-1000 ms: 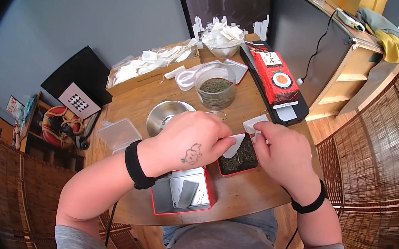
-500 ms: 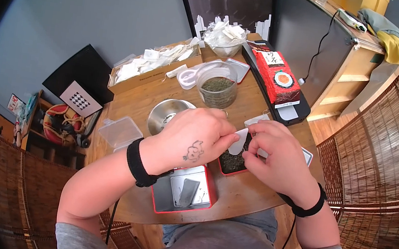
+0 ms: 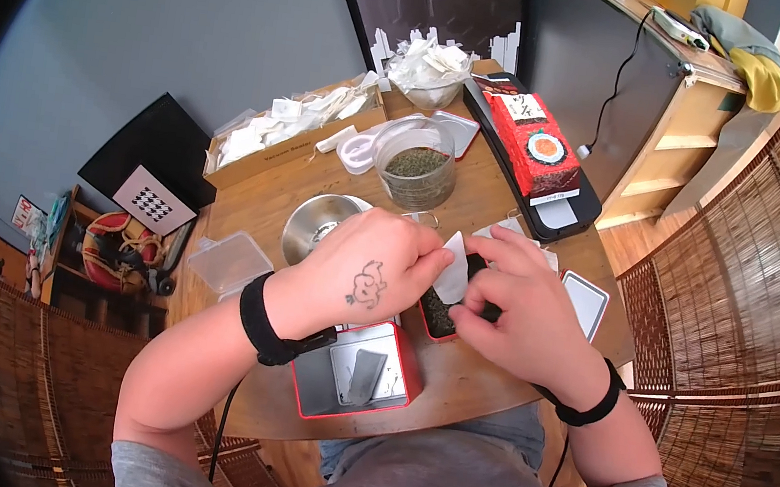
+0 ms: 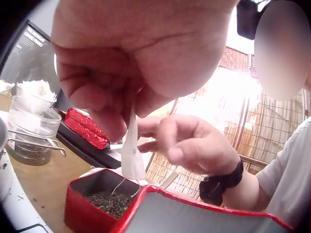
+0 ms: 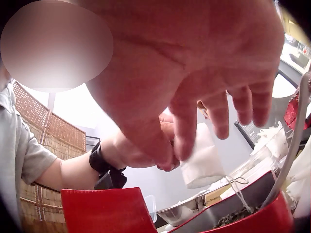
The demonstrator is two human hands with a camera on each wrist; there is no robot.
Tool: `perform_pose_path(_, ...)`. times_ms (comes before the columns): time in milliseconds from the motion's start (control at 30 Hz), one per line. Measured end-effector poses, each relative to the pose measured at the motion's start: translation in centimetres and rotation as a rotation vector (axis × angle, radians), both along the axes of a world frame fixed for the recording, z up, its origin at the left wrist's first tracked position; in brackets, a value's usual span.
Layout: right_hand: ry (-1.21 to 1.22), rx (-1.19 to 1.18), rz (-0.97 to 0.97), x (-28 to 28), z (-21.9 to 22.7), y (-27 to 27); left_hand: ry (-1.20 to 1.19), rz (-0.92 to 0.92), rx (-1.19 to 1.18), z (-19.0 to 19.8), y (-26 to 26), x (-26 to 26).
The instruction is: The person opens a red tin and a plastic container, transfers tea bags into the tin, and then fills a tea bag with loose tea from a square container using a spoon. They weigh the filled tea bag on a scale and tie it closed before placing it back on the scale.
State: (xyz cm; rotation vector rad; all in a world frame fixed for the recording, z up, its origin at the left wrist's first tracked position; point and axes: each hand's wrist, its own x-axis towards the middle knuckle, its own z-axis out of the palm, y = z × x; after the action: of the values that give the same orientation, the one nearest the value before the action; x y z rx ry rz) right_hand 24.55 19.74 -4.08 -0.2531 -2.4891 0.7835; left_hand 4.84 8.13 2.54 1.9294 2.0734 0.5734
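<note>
My left hand pinches a white tea bag by its top edge. The bag hangs over a red tin that has dark tea leaves in it, and its string trails down towards them. My right hand is just right of the bag, fingers spread and bent, thumb apart from the forefinger. In the right wrist view its thumb and forefinger overlap the bag's side. A second red tin, nearer the body, contains a white-lined piece and a grey strip.
Behind the hands stand a metal bowl and a clear tub of tea leaves. A red packet lies on a black machine. White bags fill a cardboard box and a glass bowl. A tin lid lies at right.
The right hand has moved left from the tin's far right corner to beside the tea bag. The left hand still pinches the bag, which now hangs more upright.
</note>
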Motion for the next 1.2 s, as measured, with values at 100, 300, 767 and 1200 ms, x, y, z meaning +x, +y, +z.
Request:
perform_pose_path(100, -0.006, 0.097, -0.064, -0.5, -0.7, -0.8, -0.046, 0.005, -0.002, -0.2, 0.3, -0.1)
perform_pose_path(300, -0.047, 0.154, -0.039, -0.5, 0.0, -1.0, -0.127, 0.051, -0.044, 0.4, 0.2, 0.1)
perform_pose_path(767, -0.078, 0.307, -0.068, -0.1, 0.7, -0.5, -0.101, 0.068, -0.038, 1.1, -0.1, 0.5)
perform_pose_path(1200, -0.032, 0.241, -0.049, -0.3, 1.6, -1.1, -0.099, 0.030, 0.046, 0.7, -0.2, 0.2)
